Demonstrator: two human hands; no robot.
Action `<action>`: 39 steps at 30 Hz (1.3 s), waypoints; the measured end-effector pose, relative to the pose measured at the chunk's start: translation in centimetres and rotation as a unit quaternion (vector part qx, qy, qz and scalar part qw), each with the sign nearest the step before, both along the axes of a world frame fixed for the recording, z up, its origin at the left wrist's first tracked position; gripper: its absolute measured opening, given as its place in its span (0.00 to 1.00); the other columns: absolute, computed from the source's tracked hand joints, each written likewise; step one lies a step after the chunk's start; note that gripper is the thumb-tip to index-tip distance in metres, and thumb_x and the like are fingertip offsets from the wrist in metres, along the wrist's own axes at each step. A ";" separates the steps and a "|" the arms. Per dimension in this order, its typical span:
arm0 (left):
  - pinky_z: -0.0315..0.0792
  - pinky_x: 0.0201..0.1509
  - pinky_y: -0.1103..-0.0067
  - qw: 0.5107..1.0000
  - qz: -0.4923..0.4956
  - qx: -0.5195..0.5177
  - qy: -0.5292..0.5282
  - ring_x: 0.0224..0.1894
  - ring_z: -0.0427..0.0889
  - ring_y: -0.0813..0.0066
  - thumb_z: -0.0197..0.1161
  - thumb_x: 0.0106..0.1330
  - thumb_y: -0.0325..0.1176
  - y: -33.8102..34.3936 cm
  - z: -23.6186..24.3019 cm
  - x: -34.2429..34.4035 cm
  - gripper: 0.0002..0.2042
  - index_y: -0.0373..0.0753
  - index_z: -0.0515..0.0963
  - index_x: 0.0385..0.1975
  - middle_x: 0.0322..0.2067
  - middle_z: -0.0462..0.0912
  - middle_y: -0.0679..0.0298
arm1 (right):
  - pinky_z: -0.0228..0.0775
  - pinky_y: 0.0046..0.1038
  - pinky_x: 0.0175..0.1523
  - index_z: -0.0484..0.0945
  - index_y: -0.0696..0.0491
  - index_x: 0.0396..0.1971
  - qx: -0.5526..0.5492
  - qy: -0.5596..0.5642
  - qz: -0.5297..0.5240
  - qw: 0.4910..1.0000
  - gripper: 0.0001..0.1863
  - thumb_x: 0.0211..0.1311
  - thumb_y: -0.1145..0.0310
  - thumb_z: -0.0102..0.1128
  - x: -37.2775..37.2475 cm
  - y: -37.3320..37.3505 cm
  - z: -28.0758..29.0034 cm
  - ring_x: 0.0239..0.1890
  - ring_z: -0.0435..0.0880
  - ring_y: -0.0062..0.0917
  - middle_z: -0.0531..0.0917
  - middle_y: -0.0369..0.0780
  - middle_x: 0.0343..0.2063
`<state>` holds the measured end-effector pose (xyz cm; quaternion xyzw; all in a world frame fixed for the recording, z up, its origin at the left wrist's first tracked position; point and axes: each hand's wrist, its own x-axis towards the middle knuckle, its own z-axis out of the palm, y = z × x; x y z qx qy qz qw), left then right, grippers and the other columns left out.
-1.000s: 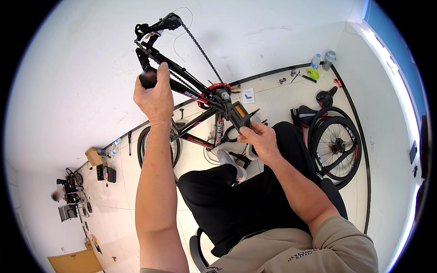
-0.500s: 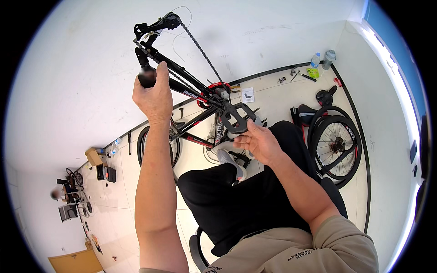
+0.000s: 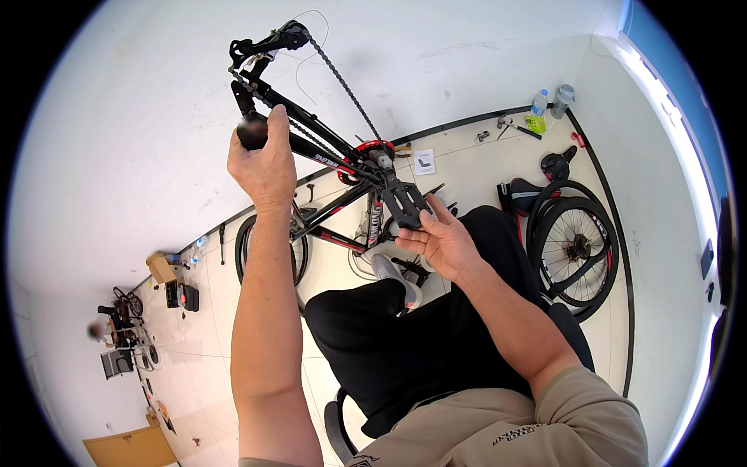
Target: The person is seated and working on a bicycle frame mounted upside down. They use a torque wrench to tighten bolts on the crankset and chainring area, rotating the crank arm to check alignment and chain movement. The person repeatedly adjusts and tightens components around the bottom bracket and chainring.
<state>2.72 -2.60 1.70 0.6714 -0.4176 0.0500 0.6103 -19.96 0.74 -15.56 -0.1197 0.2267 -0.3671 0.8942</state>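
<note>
A black and red bicycle frame (image 3: 323,156) is tilted in front of me, its rear end raised toward the upper left. My left hand (image 3: 264,165) is wrapped round a black tube near that raised end. The black pedal (image 3: 404,204) sits on the crank, and the fingertips and thumb of my right hand (image 3: 445,243) grip its near end. From the red chainring (image 3: 373,145) the chain (image 3: 342,83) runs up to the rear derailleur (image 3: 292,35). A thin loose cable curls beside the derailleur.
At the right a loose rear wheel (image 3: 577,247) lies near a saddle (image 3: 557,166). Bottles (image 3: 540,103), a hammer (image 3: 525,131) and a paper sheet (image 3: 424,162) are along the wall. Left, there is a cardboard box (image 3: 162,268); farther off, a person sits by a wheelchair.
The pedal has turned on its axle, so its face now appears narrower. My right hand has shifted slightly with it. My left hand keeps its place on the frame.
</note>
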 end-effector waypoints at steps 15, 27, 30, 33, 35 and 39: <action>0.69 0.32 0.80 1.000 0.003 -0.001 -0.004 0.24 0.71 0.79 0.74 0.58 0.45 0.0 -0.1 0.3 0.20 0.34 0.75 0.21 0.19 0.76 0.67 | 0.78 0.39 0.59 0.64 0.62 0.61 -0.038 -0.065 0.016 0.997 0.24 0.66 0.81 0.56 -0.2 -0.2 0.9 0.41 0.84 0.32 0.80 0.44 0.36; 0.68 0.32 0.81 1.000 0.001 -0.002 0.003 0.25 0.71 0.79 0.74 0.58 0.45 0.0 0.0 0.1 0.20 0.34 0.75 0.21 0.19 0.76 0.67 | 0.83 0.36 0.44 0.72 0.57 0.55 -0.081 0.085 0.054 0.992 0.19 0.73 0.60 0.57 0.1 0.3 -0.3 0.34 0.82 0.22 0.81 0.37 0.37; 0.68 0.32 0.81 1.000 0.002 0.003 0.005 0.24 0.71 0.80 0.74 0.58 0.45 0.0 0.0 0.0 0.20 0.34 0.75 0.21 0.19 0.76 0.67 | 0.82 0.35 0.45 0.74 0.56 0.52 -0.085 0.085 0.051 0.991 0.18 0.73 0.57 0.57 0.2 0.2 -0.8 0.34 0.81 0.22 0.81 0.37 0.37; 0.68 0.32 0.81 1.000 0.003 0.007 0.008 0.24 0.71 0.80 0.74 0.58 0.45 0.0 0.1 0.0 0.20 0.34 0.75 0.21 0.19 0.76 0.67 | 0.81 0.34 0.47 0.74 0.57 0.52 -0.114 0.102 0.047 0.987 0.19 0.73 0.57 0.56 0.3 0.2 -1.0 0.36 0.83 0.24 0.82 0.39 0.39; 0.68 0.32 0.81 1.000 0.002 0.007 0.008 0.24 0.71 0.80 0.74 0.58 0.44 0.1 0.1 0.0 0.20 0.34 0.75 0.21 0.19 0.76 0.67 | 0.80 0.33 0.48 0.74 0.58 0.52 -0.134 0.125 0.044 0.982 0.19 0.73 0.57 0.56 0.4 0.3 -0.3 0.38 0.83 0.26 0.82 0.40 0.41; 0.68 0.32 0.81 1.000 -0.002 0.003 0.008 0.24 0.71 0.80 0.74 0.58 0.44 0.0 0.0 0.0 0.20 0.34 0.74 0.21 0.19 0.76 0.67 | 0.80 0.32 0.49 0.74 0.59 0.53 -0.149 0.136 0.040 0.978 0.21 0.75 0.57 0.52 0.4 0.4 -0.2 0.39 0.84 0.28 0.83 0.44 0.43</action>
